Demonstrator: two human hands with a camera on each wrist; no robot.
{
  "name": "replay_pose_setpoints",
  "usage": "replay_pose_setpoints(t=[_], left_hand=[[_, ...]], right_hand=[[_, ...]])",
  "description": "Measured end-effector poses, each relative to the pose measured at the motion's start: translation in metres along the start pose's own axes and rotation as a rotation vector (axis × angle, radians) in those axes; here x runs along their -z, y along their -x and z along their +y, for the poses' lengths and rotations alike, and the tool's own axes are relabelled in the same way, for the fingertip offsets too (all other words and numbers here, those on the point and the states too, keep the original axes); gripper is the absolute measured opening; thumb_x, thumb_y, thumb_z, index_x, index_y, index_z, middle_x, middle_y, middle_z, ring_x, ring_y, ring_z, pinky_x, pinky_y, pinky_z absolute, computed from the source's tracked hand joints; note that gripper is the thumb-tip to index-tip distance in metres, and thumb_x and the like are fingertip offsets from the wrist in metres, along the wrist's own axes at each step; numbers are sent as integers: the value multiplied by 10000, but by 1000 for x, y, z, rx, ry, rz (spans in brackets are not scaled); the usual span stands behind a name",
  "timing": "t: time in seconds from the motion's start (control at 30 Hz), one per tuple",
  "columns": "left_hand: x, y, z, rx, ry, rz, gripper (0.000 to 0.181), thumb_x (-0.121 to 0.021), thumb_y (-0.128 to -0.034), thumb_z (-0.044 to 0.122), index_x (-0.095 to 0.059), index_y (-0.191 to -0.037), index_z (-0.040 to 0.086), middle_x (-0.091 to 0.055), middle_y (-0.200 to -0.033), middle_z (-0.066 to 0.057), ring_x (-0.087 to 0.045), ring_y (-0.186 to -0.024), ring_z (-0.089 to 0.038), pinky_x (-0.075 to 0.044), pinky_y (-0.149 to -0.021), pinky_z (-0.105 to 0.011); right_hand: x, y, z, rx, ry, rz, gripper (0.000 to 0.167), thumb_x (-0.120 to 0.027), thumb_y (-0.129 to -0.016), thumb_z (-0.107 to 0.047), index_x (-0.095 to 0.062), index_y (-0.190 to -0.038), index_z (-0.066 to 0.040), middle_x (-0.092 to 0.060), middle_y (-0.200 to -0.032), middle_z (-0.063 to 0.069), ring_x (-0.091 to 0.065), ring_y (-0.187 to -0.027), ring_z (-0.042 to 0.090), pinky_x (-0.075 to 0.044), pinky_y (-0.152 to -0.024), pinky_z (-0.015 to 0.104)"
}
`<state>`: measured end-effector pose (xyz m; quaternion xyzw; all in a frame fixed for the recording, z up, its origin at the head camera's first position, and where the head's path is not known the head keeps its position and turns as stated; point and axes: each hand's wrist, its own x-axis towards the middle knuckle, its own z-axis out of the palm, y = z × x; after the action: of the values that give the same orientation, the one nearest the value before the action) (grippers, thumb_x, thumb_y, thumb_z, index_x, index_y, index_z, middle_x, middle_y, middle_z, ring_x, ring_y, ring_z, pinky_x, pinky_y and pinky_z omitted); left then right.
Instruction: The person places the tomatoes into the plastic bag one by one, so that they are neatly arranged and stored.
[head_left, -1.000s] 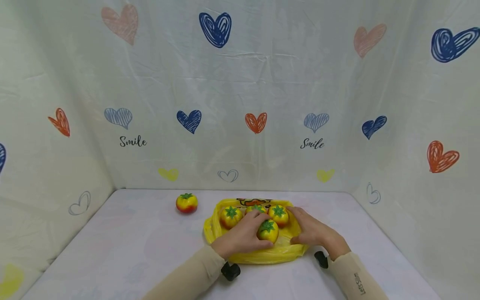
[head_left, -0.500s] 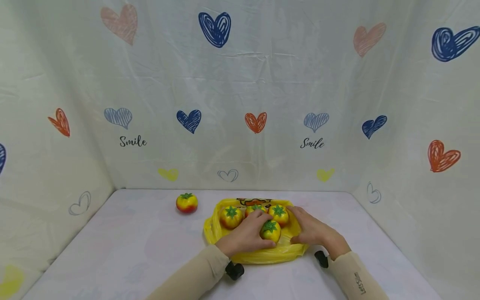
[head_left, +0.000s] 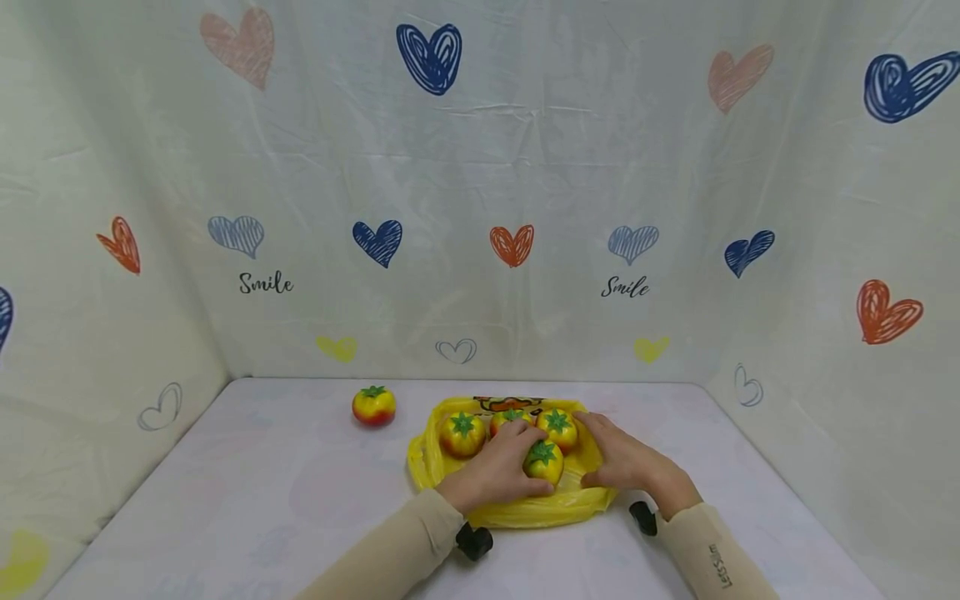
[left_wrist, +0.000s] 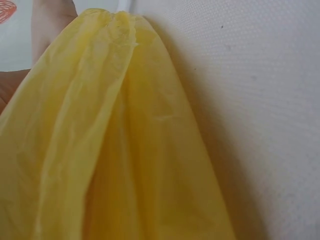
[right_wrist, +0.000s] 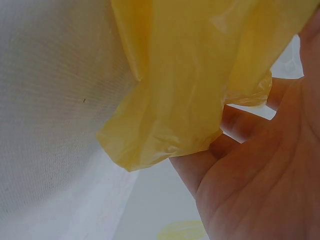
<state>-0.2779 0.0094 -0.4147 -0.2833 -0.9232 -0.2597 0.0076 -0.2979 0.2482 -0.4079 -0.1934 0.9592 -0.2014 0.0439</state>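
A yellow plastic bag [head_left: 525, 513] lies on the table with its mouth spread wide. Several yellow-red tomatoes with green leafy tops sit in it, one at the left [head_left: 462, 434] and one at the back right [head_left: 557, 430]. My left hand [head_left: 498, 468] reaches over the bag's front rim and holds the front tomato [head_left: 543, 463] between thumb and fingers. At the right rim, my right hand [head_left: 630, 460] holds the bag's edge, its fingers curved over it. In the right wrist view, yellow plastic [right_wrist: 185, 85] covers part of those fingers. Folds of the bag [left_wrist: 115, 125] fill the left wrist view.
Another tomato [head_left: 373, 406] stands alone on the white table [head_left: 247, 500], left of the bag. A white curtain [head_left: 480, 183] with printed hearts encloses the back and sides. Black wrist devices [head_left: 475, 542] sit below the sleeves.
My left hand and the front tomato have shifted slightly to the right inside the bag. The right hand and the other tomatoes have stayed where they were.
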Motion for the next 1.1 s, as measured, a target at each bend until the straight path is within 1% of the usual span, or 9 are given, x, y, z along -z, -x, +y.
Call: replay_pose_setpoints(t=[0.2, 0.5, 0.77, 1.1], left_hand=[[-1, 1, 1, 5, -9, 1, 685, -727, -783, 523, -496, -1352, 220, -448, -1282, 22, -439, -1143, -147, -450, -966, -361], [-1, 1, 1, 2, -35, 4, 677, -722, -788, 525, -504, -1346, 209, -450, -1267, 17, -432, -1139, -146, -447, -968, -349], [0, 3, 3, 12, -28, 5, 680, -715, -797, 523, -498, -1356, 202, -444, -1276, 9, -437, -1140, -150, -445, -970, -348], [1, 4, 3, -3, -16, -1, 660, -715, -808, 503, -507, -1348, 187, -450, -1267, 2, -438, -1130, -152, -448, -964, -344]], right_hand=[[0, 1, 0, 9, -1, 4, 941, -828, -711, -219, -299, -1486, -144, -329, -1486, 115, -380, -1323, 316, -334, -1056, 516], [0, 1, -1, -4, -1, 1, 944, -827, -714, -225, -294, -1489, -150, -313, -1497, 121, -367, -1332, 324, -326, -1060, 521], [1, 2, -3, -17, -14, -6, 932, -824, -720, -223, -302, -1488, -149, -296, -1506, 141, -350, -1342, 345, -314, -1060, 541], [1, 2, -2, -23, -16, -11, 941, -826, -715, -220, -296, -1489, -145, -293, -1508, 144, -350, -1341, 347, -317, -1055, 547]])
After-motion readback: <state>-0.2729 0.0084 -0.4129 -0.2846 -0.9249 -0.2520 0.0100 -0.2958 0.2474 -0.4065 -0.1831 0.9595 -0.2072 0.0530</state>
